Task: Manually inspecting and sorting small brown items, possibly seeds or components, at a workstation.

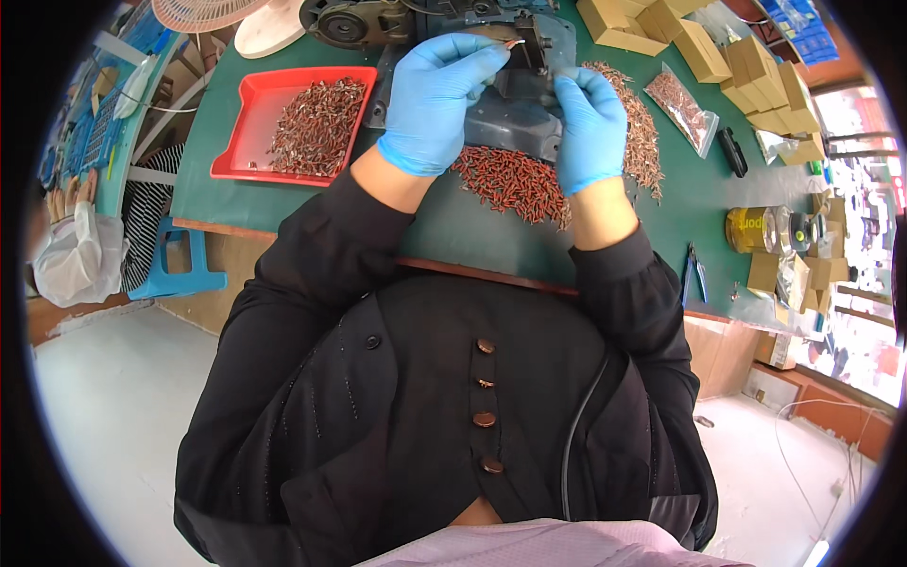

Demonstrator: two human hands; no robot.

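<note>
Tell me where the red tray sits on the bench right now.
In the head view the red tray lies on the green bench top, to the person's left of the left hand, holding a heap of small reddish-brown parts.

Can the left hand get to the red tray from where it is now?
Probably yes. The left hand is at the grey machine, the red tray lies just to its left, and only bare green mat is around it.
</note>
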